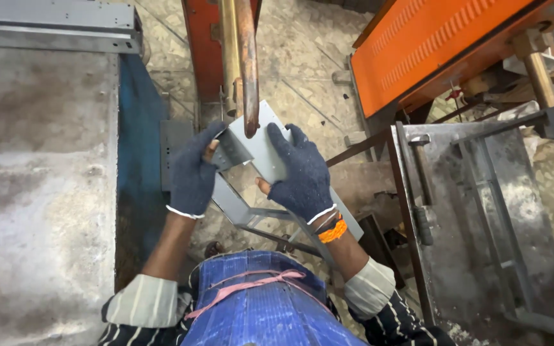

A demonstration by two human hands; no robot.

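Observation:
Both my hands wear dark blue knit gloves with worn fingertips. My left hand (193,173) grips the left end of a grey sheet-metal bracket part (259,146), with a small folded piece held against it. My right hand (301,174) clamps the part's right side. A copper-coloured electrode arm (247,64) of a spot welding machine comes down from above, and its tip rests on the top of the grey part between my hands. A grey metal frame (242,214) sits below the part, partly hidden by my hands.
A worn grey table (40,179) with a blue edge fills the left. An orange machine housing (444,45) is at the upper right. A steel rack with bars and a bolt (476,211) stands to the right. A grey metal channel (52,25) lies at the top left.

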